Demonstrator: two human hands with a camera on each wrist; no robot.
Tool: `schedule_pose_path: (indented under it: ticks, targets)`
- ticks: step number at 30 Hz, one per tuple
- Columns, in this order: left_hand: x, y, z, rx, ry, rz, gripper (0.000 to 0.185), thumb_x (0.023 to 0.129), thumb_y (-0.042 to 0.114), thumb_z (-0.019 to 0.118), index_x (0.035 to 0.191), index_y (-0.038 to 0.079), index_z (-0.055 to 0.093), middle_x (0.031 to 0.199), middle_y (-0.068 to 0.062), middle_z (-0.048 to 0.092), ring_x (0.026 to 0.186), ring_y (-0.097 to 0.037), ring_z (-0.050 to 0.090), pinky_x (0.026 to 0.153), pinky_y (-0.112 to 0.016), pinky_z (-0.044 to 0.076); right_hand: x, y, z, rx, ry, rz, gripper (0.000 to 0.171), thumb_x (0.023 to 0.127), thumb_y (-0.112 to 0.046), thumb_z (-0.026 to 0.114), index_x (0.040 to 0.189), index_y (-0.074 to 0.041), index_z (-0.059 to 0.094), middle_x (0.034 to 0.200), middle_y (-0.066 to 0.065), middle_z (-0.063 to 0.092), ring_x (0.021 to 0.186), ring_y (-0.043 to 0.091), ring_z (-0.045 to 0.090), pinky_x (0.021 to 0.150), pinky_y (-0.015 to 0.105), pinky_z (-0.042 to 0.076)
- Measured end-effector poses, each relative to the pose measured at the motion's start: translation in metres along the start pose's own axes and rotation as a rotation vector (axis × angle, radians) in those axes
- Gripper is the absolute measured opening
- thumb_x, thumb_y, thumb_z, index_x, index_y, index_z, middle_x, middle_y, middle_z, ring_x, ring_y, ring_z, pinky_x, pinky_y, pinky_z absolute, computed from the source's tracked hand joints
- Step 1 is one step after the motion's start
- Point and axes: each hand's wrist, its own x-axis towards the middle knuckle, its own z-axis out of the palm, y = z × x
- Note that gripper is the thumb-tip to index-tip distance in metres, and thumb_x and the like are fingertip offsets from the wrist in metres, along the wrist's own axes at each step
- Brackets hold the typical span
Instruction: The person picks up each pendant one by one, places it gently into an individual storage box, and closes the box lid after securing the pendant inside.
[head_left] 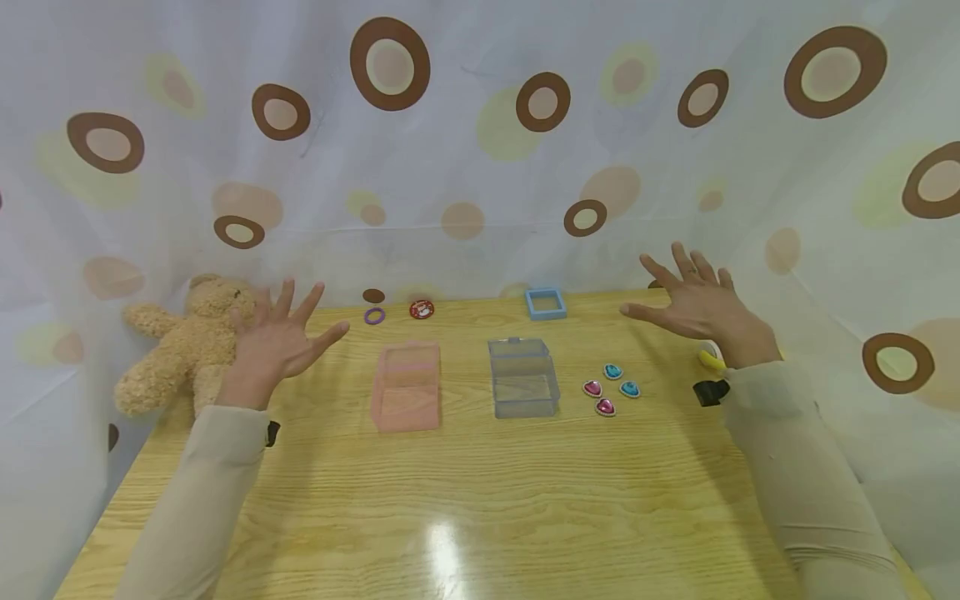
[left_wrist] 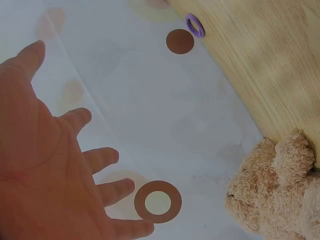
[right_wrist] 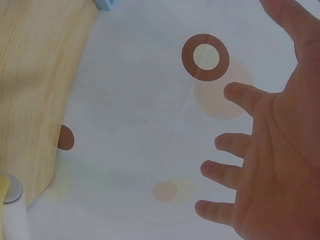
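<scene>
Light wooden table (head_left: 465,500). Between the hands: clear pink plastic box (head_left: 407,387), clear blue-grey plastic box (head_left: 522,377). Four heart-shaped gems (head_left: 611,389) near the right hand (head_left: 697,302); tan plush teddy bear (head_left: 187,346) by the left hand (head_left: 273,342).

Right hand (right_wrist: 280,165), fingers (right_wrist: 240,97) spread, before dotted curtain (right_wrist: 130,125).

Tan teddy bear (head_left: 183,346) slumped at table edge

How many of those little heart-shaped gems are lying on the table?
4, clustered right of the clear blue box: a blue gem at the back, another blue gem to the right, a pink gem to the left, another pink gem nearest. None looks hidden.
</scene>
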Motion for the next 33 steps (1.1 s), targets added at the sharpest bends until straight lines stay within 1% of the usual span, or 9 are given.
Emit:
schedule_pose_path:
  ticks: [5,7,10,14,18,20,23,28,33]
  targets:
    - [0.001,0.001,0.001,0.014,-0.008,0.007,0.091,0.091,0.083,0.023,0.162,0.03,0.001,0.168,-0.02,-0.004,0.151,-0.051,-0.006,0.107,-0.083,0.005,0.0,0.001,0.0,-0.003,-0.013,-0.014,0.098,0.09,-0.077,0.043,0.162,-0.026,-0.001,0.164,0.025,-0.018,0.149,0.055,-0.006,0.111,0.079,0.002]
    - [0.002,0.001,0.002,0.016,-0.018,0.013,0.091,0.092,0.082,0.022,0.162,0.028,0.001,0.168,-0.02,-0.001,0.151,-0.052,-0.004,0.107,-0.082,0.009,0.0,0.001,0.0,-0.007,-0.01,-0.023,0.098,0.091,-0.076,0.044,0.162,-0.025,0.0,0.164,0.026,-0.014,0.15,0.055,-0.002,0.111,0.078,0.007]
    - [0.003,0.002,0.002,0.018,-0.037,0.031,0.091,0.093,0.081,0.021,0.162,0.025,0.0,0.167,-0.022,0.002,0.151,-0.052,-0.001,0.112,-0.078,0.009,0.001,0.001,0.0,-0.014,-0.002,-0.04,0.097,0.092,-0.073,0.046,0.162,-0.023,0.003,0.165,0.029,-0.008,0.148,0.057,0.005,0.109,0.079,0.016]
    - [0.004,0.003,0.001,-0.005,-0.037,0.061,0.09,0.095,0.078,0.022,0.163,0.021,0.003,0.166,-0.024,0.008,0.15,-0.052,0.009,0.115,-0.074,0.012,0.002,0.002,0.0,-0.016,0.005,-0.053,0.096,0.091,-0.072,0.049,0.162,-0.021,0.009,0.165,0.03,0.003,0.144,0.061,0.014,0.103,0.08,0.026]
    - [0.004,0.006,0.001,-0.07,-0.029,0.081,0.089,0.097,0.075,0.026,0.162,0.018,0.006,0.165,-0.026,0.013,0.148,-0.052,0.018,0.113,-0.073,0.02,0.003,0.001,0.001,0.015,0.02,-0.066,0.095,0.09,-0.07,0.053,0.162,-0.02,0.016,0.162,0.027,0.022,0.144,0.056,0.024,0.1,0.077,0.034]
    - [0.004,0.008,0.002,-0.118,-0.026,0.089,0.089,0.097,0.074,0.028,0.162,0.016,0.009,0.165,-0.026,0.016,0.147,-0.053,0.021,0.112,-0.071,0.024,0.004,0.001,0.002,0.033,0.033,-0.074,0.093,0.091,-0.069,0.054,0.161,-0.019,0.019,0.157,0.024,0.035,0.142,0.052,0.032,0.099,0.073,0.038]
    - [0.003,0.01,0.004,-0.204,-0.024,0.104,0.088,0.098,0.071,0.033,0.162,0.014,0.013,0.164,-0.025,0.019,0.146,-0.052,0.024,0.113,-0.07,0.026,0.004,0.003,0.004,0.054,0.043,-0.08,0.091,0.091,-0.068,0.055,0.16,-0.019,0.023,0.149,0.022,0.048,0.135,0.048,0.045,0.096,0.069,0.043]
    - [0.003,0.014,0.006,-0.318,-0.03,0.11,0.085,0.099,0.067,0.037,0.161,0.014,0.016,0.164,-0.023,0.02,0.149,-0.048,0.021,0.115,-0.067,0.024,0.006,0.005,0.007,0.083,0.063,-0.094,0.086,0.093,-0.064,0.056,0.158,-0.016,0.028,0.145,0.022,0.053,0.127,0.045,0.054,0.092,0.066,0.047]
    - [0.003,0.016,0.01,-0.38,-0.023,0.106,0.084,0.098,0.068,0.038,0.161,0.015,0.018,0.161,-0.023,0.029,0.146,-0.047,0.03,0.113,-0.066,0.029,0.007,0.007,0.011,0.116,0.084,-0.109,0.081,0.094,-0.062,0.056,0.156,-0.016,0.033,0.143,0.02,0.055,0.124,0.04,0.059,0.088,0.062,0.05]
